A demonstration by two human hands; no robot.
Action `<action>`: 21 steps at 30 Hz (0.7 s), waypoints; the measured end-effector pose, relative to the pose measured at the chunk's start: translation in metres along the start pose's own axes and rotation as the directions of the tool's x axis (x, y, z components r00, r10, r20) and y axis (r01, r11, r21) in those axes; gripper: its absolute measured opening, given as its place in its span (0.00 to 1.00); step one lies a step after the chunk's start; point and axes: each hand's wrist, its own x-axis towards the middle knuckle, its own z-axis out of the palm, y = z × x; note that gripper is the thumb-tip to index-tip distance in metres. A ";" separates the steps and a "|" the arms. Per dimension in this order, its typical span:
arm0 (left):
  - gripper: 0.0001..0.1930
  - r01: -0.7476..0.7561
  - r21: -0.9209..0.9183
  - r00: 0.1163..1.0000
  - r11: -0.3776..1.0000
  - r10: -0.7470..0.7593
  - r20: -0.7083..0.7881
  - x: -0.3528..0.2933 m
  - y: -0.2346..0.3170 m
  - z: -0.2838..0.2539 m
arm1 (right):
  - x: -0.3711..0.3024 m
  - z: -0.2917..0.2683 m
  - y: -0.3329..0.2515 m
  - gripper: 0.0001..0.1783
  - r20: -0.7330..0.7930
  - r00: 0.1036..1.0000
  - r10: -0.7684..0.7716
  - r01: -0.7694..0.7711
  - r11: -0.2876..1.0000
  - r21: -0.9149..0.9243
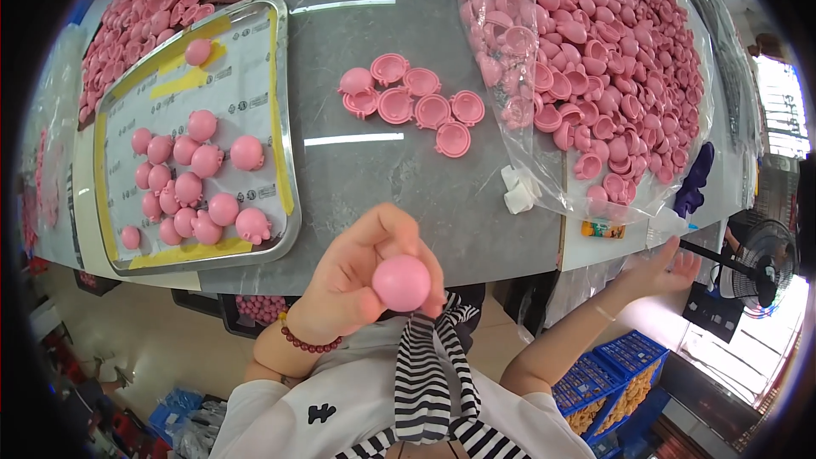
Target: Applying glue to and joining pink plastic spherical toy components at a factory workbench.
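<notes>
— Firstly, head view: where is the pink ball, and what has it?
— Left hand: thumb and fingers closed round it, in front of the torso, just off the near edge of the desk. Right hand: spread, apparently unloaded, near the desk's right end.
— Handling estimate?
— Probably light, hollow, fairly stiff plastic. Smooth, so liable to slip or roll. Best hold: fingertips round its widest part, light pressure; a hard squeeze might dent it.
— Surroundings?
— Left: metal tray of similar balls; its raised rim would have to be cleared. Mid-desk, beyond the left hand: a cluster of pink shells, mostly cup-side up. Right: heaped half-shells in a clear plastic bag, whose loose edge could snag the right hand. White wad just beside it, material unclear.
</notes>
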 end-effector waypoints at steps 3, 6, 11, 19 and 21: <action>0.21 0.024 0.083 0.999 0.996 -0.020 -0.049 -0.004 0.004 0.005 | 0.014 0.012 0.037 0.38 0.213 0.968 0.133 -0.164 0.977 0.139; 0.19 -0.030 0.175 0.999 0.984 0.037 -0.037 -0.007 0.004 0.003 | 0.015 0.019 0.045 0.30 0.325 0.918 0.226 -0.281 0.950 0.134; 0.17 -0.190 0.875 0.936 0.445 0.350 0.026 -0.019 0.036 0.005 | 0.015 0.014 0.023 0.16 0.343 0.909 0.238 -0.303 0.941 0.149; 0.15 0.310 0.696 0.811 -0.647 0.563 0.162 -0.022 0.086 -0.003 | -0.030 -0.013 -0.066 0.16 0.272 0.959 0.083 -0.214 0.840 0.498; 0.17 0.222 0.690 0.887 -0.689 0.437 0.151 -0.004 0.071 0.009 | -0.046 -0.014 -0.085 0.17 0.348 0.937 0.036 -0.240 0.789 0.565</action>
